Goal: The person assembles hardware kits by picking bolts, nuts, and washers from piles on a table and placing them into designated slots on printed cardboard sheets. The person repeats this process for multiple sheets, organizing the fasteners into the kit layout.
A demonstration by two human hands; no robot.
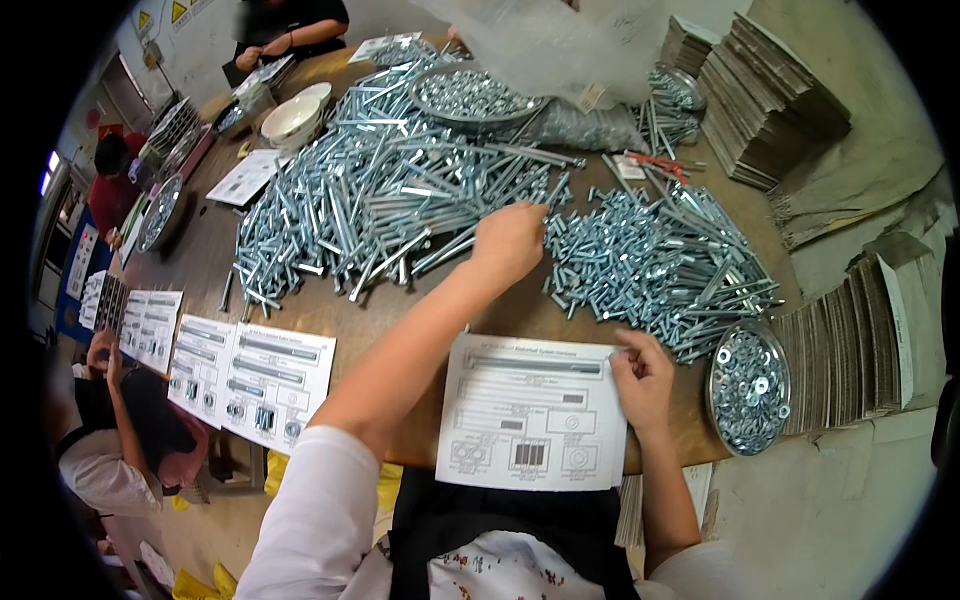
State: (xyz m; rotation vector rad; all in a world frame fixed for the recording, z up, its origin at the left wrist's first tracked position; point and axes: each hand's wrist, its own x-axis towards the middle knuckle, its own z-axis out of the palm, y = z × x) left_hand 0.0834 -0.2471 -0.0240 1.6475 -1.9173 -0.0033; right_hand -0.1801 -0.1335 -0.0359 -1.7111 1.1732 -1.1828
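A printed white card (531, 412) with bolt and washer drawings lies at the table's front edge before me. My right hand (643, 378) is closed at its upper right corner, thumb against the edge. My left hand (510, 243) reaches out over the table with its fingers curled together. Its fingertips are at the gap between a large heap of long zinc-coloured bolts (350, 200) and a heap of shorter bolts (610, 250). What the left fingers pinch, if anything, is hidden.
A metal bowl of washers (748, 390) sits at the right edge, near stacked cardboard (845, 350). A tray of nuts (470, 95) and a clear plastic bag (560, 50) are at the back. More printed cards (272, 385) lie left. Co-workers sit at the far and left sides.
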